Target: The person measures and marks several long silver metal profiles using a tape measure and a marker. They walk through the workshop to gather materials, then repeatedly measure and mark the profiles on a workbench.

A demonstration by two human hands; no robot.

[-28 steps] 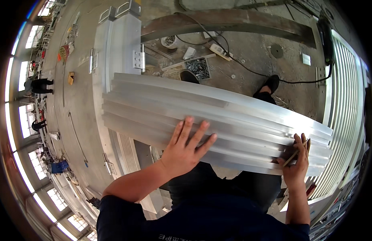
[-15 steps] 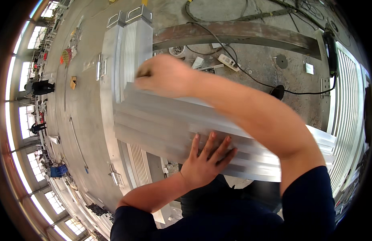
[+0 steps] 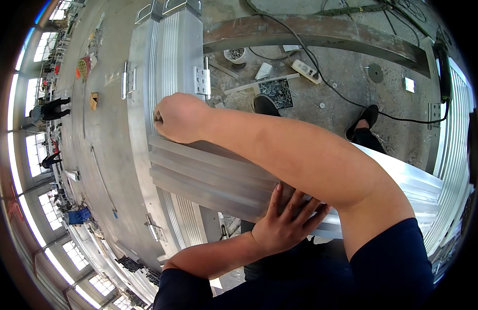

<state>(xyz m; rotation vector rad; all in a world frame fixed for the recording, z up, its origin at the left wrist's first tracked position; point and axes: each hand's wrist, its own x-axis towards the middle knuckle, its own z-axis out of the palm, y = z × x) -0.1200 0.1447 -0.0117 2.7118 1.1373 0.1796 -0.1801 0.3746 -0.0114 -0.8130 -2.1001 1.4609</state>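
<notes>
A wide silver metal panel with lengthwise ribs [image 3: 213, 178] lies across the frame, its left end on a grooved aluminium rail [image 3: 169, 67]. My left hand [image 3: 288, 222] rests flat on the panel near its front edge, fingers spread. Reaching across from the right, my right arm passes over the panel and partly above the left fingertips. My right hand [image 3: 181, 119] is closed in a fist at the panel's far left corner, over the rail. A dark spot shows within its curled fingers, but what it holds, if anything, is hidden.
A hinge [image 3: 202, 81] sits on the rail. On the floor beyond the panel are a tray of screws [image 3: 276, 94], a small white bucket [image 3: 234, 55] and a white power strip [image 3: 306, 71]. A black cable [image 3: 339, 106] crosses there. Another grooved rail [image 3: 452, 150] stands right.
My right hand has come down toward the panel's far left corner, moving left and nearer me. My left hand has shifted a little right along the panel. The view has moved slightly.
</notes>
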